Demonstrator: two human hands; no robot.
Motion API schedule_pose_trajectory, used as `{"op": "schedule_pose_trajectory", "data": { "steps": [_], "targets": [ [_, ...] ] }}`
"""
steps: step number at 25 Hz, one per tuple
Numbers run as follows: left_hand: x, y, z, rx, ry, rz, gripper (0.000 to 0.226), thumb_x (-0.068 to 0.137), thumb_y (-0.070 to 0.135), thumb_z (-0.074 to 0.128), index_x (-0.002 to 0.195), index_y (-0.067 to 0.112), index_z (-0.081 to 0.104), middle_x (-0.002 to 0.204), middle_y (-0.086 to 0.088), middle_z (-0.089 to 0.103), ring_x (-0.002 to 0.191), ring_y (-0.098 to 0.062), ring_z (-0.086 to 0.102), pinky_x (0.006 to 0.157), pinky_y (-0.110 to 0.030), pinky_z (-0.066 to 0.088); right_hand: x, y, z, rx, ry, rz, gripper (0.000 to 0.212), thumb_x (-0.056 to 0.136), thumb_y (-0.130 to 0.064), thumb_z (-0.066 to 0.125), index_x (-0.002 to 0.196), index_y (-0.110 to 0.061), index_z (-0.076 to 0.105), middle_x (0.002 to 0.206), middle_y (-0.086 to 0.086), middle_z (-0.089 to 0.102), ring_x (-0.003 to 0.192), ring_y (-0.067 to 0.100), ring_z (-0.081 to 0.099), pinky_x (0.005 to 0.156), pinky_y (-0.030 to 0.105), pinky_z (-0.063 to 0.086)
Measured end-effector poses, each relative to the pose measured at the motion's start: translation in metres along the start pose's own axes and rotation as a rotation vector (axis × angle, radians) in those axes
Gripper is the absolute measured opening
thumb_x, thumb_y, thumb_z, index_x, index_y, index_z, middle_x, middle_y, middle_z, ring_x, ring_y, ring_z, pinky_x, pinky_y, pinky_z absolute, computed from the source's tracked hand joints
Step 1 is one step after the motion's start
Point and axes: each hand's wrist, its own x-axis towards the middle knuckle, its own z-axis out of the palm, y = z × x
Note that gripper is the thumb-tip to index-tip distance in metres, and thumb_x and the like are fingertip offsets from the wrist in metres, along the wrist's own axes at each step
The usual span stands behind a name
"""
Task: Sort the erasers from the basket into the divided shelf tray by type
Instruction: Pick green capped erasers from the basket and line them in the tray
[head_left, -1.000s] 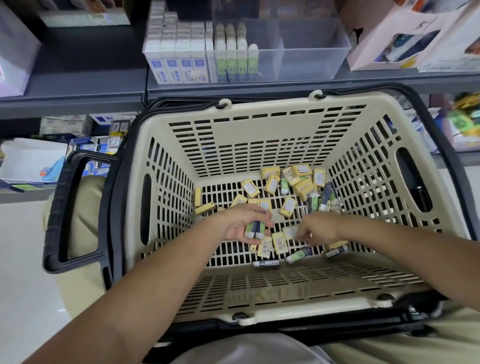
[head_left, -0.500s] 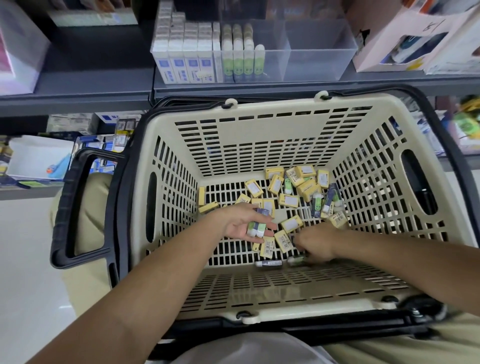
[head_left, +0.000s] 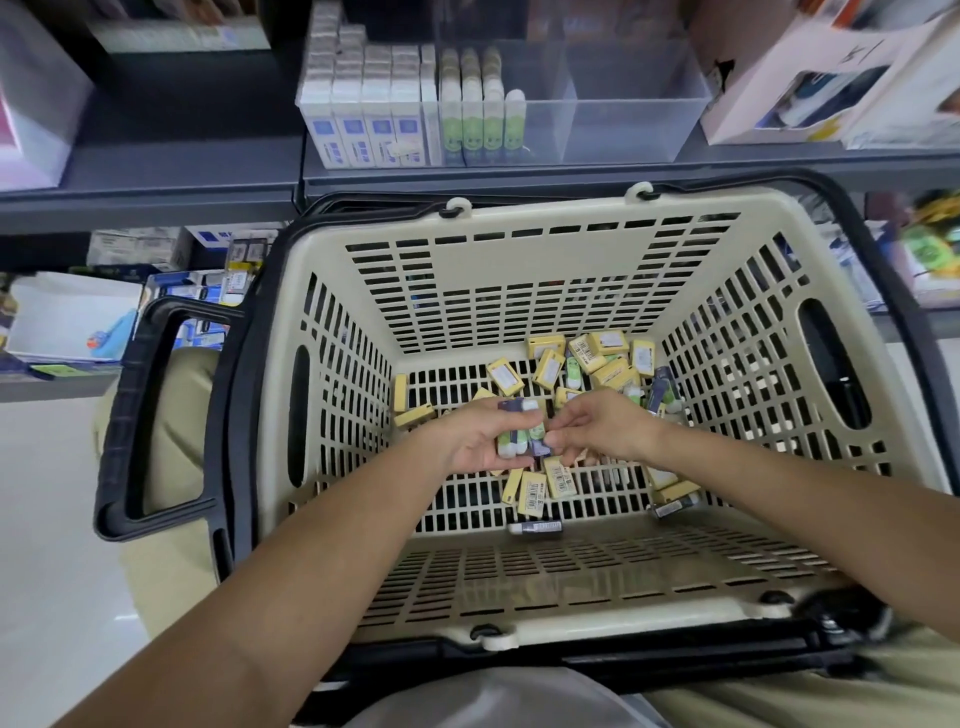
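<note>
The left hand (head_left: 467, 441) grips a bundle of green and purple stick erasers (head_left: 519, 441). The right hand (head_left: 602, 428), a moment ago down on the basket (head_left: 519, 249) floor, has risen to pinch another onto it. The batch grows; the divided tray (head_left: 623, 119) waits at 12 o'clock, and yellow boxed erasers (head_left: 550, 369) remain.

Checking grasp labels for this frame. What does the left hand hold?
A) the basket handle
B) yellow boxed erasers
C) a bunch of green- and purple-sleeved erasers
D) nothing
C: the left hand is curled round a bunch of green- and purple-sleeved erasers, while the yellow boxed erasers lie loose on the floor of the basket.
</note>
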Motion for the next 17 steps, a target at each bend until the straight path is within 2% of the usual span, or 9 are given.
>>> {"op": "schedule_pose_trajectory", "data": {
  "steps": [1, 3, 4, 6, 9, 13, 15, 17],
  "targets": [
    [0.000, 0.001, -0.004, 0.001, 0.047, 0.004, 0.038, 0.080, 0.019, 0.072, 0.115, 0.011, 0.058, 0.113, -0.007, 0.061, 0.093, -0.018, 0.064, 0.069, -0.031, 0.057, -0.001, 0.003, -0.001, -0.080, -0.044, 0.008, 0.006, 0.082, -0.018, 0.069, 0.082, -0.014, 0.064, 0.072, 0.002, 0.068, 0.054, -0.002, 0.062, 0.051, 0.016, 0.050],
    [0.000, 0.003, -0.013, -0.005, 0.111, -0.018, 0.039, 0.080, 0.015, 0.073, 0.114, 0.011, 0.055, 0.116, -0.009, 0.058, 0.098, -0.022, 0.061, 0.076, -0.035, 0.057, -0.003, 0.014, 0.004, -0.341, -0.211, 0.027, 0.010, 0.083, -0.020, 0.068, 0.090, -0.014, 0.069, 0.084, 0.002, 0.071, 0.070, 0.003, 0.066, 0.072, 0.026, 0.056],
    [-0.001, 0.004, -0.016, -0.001, 0.112, -0.037, 0.041, 0.080, 0.014, 0.073, 0.116, 0.011, 0.054, 0.118, -0.009, 0.057, 0.100, -0.023, 0.060, 0.079, -0.037, 0.056, -0.003, 0.020, 0.011, -0.437, -0.307, 0.043, 0.018, 0.083, -0.020, 0.068, 0.100, -0.012, 0.069, 0.095, 0.003, 0.071, 0.082, 0.009, 0.066, 0.082, 0.030, 0.055],
    [-0.003, 0.004, -0.019, 0.036, 0.080, -0.078, 0.044, 0.080, 0.012, 0.072, 0.120, 0.010, 0.053, 0.121, -0.009, 0.056, 0.102, -0.024, 0.060, 0.078, -0.037, 0.057, -0.003, 0.028, 0.027, -0.537, -0.428, 0.069, 0.033, 0.084, -0.020, 0.067, 0.116, -0.011, 0.063, 0.114, 0.003, 0.065, 0.100, 0.016, 0.061, 0.090, 0.028, 0.049],
    [-0.004, 0.001, -0.016, 0.140, 0.010, -0.136, 0.046, 0.080, 0.010, 0.072, 0.123, 0.010, 0.054, 0.128, -0.008, 0.054, 0.111, -0.024, 0.058, 0.078, -0.037, 0.056, -0.001, 0.030, 0.042, -0.620, -0.433, 0.046, 0.035, 0.087, -0.022, 0.063, 0.120, -0.013, 0.060, 0.119, 0.001, 0.062, 0.106, 0.019, 0.058, 0.087, 0.023, 0.044],
    [-0.006, 0.001, -0.015, 0.173, -0.021, -0.154, 0.030, 0.081, 0.008, 0.070, 0.107, 0.012, 0.057, 0.100, -0.010, 0.065, 0.089, -0.021, 0.064, 0.083, -0.040, 0.055, 0.000, 0.020, 0.035, -0.563, -0.441, 0.046, 0.029, 0.085, -0.016, 0.064, 0.113, -0.015, 0.065, 0.114, -0.001, 0.063, 0.103, 0.016, 0.058, 0.091, 0.027, 0.046],
    [-0.005, 0.003, -0.017, 0.129, 0.039, -0.116, 0.034, 0.080, 0.007, 0.070, 0.109, 0.011, 0.054, 0.103, -0.012, 0.064, 0.090, -0.022, 0.064, 0.082, -0.039, 0.055, 0.000, 0.012, 0.014, -0.412, -0.358, 0.085, 0.020, 0.082, -0.012, 0.066, 0.102, -0.016, 0.068, 0.100, -0.001, 0.068, 0.084, 0.010, 0.061, 0.075, 0.021, 0.049],
    [-0.003, 0.004, -0.014, 0.053, 0.078, -0.068, 0.032, 0.081, 0.008, 0.069, 0.109, 0.011, 0.055, 0.115, -0.015, 0.061, 0.098, -0.024, 0.063, 0.080, -0.037, 0.055, -0.002, 0.004, -0.008, -0.173, -0.180, 0.156, 0.012, 0.081, -0.012, 0.068, 0.090, -0.019, 0.067, 0.083, -0.003, 0.069, 0.067, 0.003, 0.061, 0.056, 0.014, 0.046]
  ]
}}
